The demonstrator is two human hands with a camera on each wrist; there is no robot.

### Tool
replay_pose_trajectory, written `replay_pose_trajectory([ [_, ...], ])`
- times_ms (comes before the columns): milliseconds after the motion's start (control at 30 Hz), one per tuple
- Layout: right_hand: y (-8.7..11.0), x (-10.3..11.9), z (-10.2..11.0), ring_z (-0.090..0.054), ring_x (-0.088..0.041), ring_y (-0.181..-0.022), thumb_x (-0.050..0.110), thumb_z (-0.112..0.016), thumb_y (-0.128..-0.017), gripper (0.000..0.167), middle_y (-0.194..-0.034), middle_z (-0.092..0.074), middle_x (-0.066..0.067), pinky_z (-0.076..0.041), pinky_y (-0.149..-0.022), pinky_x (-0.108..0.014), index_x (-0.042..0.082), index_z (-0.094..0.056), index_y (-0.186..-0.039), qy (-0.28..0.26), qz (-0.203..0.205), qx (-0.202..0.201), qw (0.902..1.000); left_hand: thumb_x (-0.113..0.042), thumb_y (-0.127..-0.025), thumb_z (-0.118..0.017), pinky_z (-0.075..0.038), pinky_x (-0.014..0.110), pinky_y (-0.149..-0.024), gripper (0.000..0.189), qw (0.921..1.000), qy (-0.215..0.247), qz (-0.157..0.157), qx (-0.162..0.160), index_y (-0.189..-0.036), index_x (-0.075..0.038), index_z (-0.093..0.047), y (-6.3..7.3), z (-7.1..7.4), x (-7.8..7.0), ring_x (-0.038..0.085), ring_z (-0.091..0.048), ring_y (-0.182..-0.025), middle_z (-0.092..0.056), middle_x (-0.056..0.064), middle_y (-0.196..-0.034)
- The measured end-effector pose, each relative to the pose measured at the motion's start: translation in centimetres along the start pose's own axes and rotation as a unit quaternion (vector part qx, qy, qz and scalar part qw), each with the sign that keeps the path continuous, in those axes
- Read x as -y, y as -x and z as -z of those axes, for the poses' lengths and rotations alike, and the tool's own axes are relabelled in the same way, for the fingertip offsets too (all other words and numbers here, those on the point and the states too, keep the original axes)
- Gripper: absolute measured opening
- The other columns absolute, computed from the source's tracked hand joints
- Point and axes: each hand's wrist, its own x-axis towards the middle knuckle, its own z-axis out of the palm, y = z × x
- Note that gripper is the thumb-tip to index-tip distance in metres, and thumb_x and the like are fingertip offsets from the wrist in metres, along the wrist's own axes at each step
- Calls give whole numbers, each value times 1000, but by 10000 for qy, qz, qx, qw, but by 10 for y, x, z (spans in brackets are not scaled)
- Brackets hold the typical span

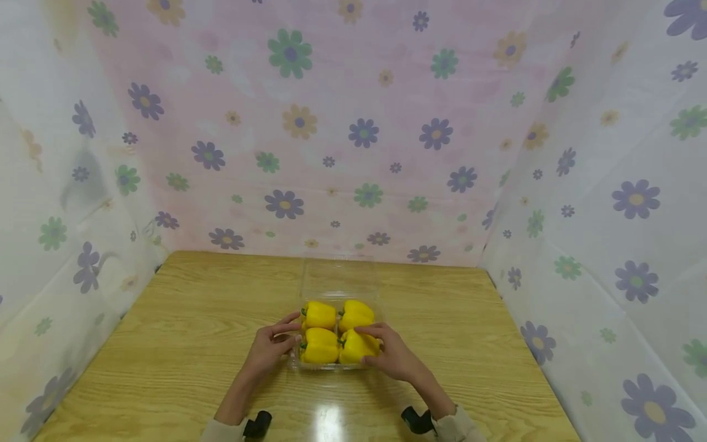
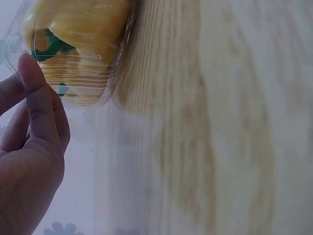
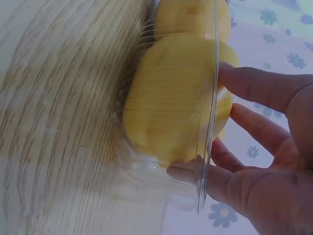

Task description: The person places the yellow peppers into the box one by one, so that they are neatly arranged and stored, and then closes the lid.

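Observation:
Several yellow bell peppers point(image 1: 320, 315) with green stems sit in two rows in a clear plastic clamshell container point(image 1: 310, 367). Its lid point(image 1: 339, 277) stands raised at the back. My right hand point(image 1: 393, 355) grips the near right bell pepper point(image 1: 353, 348) inside the container. In the right wrist view, thumb and fingers spread around this bell pepper point(image 3: 171, 103). At the left side, my left hand point(image 1: 266, 348) holds the container's rim by the near left bell pepper point(image 1: 321, 347). The left wrist view shows a fingertip against the rim; the other fingertips are partly hidden.
A wood-grain table point(image 1: 210, 307) bears the container near its front middle. Flower-patterned cloth point(image 1: 331, 153) hangs behind and along both sides. Black wrist mounts point(image 1: 257, 425) show below both hands.

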Motion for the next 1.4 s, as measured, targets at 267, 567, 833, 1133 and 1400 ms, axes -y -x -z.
replay_pose_trajectory([
  [267, 1, -6, -4, -45, -51, -131, 15, -72, -96, 48, -138, -50, -22, -41, -99, -75, 6, -59, -141, -29, 93, -148, 9998, 1, -96, -67, -55, 23, -61, 32, 9999, -93, -100, 15, -125, 13, -65, 0, 0, -1, 10, -68, -88, -43, 19, -157],
  [567, -1, -10, -13, -49, -43, -130, 15, -73, -95, 49, -140, -51, -20, -48, -98, -61, 8, -59, -142, 212, 111, -495, 9985, 0, -96, -67, -54, 22, -61, 33, 9999, -73, -116, -37, -126, 14, -64, -1, 1, 0, 10, -67, -84, -43, 19, -157],
  [833, 3, -14, -15, -40, -47, -140, 10, -75, -93, 53, -143, -51, -21, -30, -114, -67, 1, -56, -142, -711, 302, -821, 9936, 1, -97, -66, -55, 22, -60, 33, 9998, 1, -191, 38, -127, 15, -63, -3, 1, 2, 9, -69, -87, -42, 20, -158],
  [1133, 2, -28, -9, -52, -45, -129, 3, -71, -94, 45, -142, -54, -26, -50, -106, -40, -7, -57, -135, -1919, 455, -1377, 9706, 2, -97, -66, -54, 21, -60, 32, 9999, 8, -112, -24, -126, 14, -63, -1, 0, 3, 9, -67, -84, -43, 19, -157],
  [1400, -11, -40, 8, -61, -33, -114, 0, -70, -94, 32, -122, -65, -10, -56, -89, -22, -8, -63, -124, -2270, 283, -2367, 9443, 1, -97, -65, -54, 22, -59, 31, 9997, -35, -221, 10, -125, 14, -65, -3, 2, 2, 10, -64, -78, -44, 20, -156],
])
